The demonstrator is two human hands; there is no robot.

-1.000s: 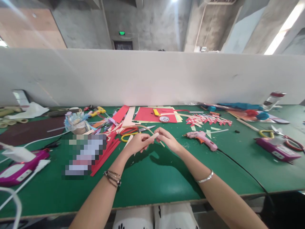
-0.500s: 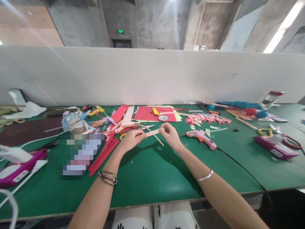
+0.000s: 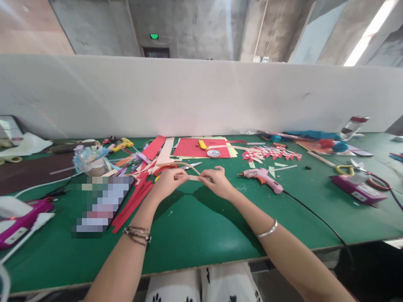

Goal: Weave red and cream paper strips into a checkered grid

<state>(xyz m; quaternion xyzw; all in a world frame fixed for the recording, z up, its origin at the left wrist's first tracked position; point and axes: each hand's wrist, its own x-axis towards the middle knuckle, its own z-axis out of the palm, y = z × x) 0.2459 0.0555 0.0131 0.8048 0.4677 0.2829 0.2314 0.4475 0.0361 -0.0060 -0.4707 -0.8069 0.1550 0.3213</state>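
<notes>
narrow pale strip point(image 3: 194, 178), roughly level, pinched between both hands point(image 3: 169, 183)

Ones and twos, with one tangle

Two hands at the centre: one left hand point(image 3: 170, 182), one right hand point(image 3: 217, 181). One pale strip point(image 3: 193, 178) between them. Two magenta power strips point(image 3: 360, 188), lower left and right. At least two pairs of scissors point(image 3: 165, 168), near centre and at right. One pink glue gun point(image 3: 262, 178), right of centre. One silver bangle point(image 3: 269, 229), lower right. One green lit sign point(image 3: 154, 36), top. Several red paper strips point(image 3: 134, 206), left of centre, too overlapped to count.

Glue gun point(image 3: 265, 176) on green table point(image 3: 195, 239)
</notes>
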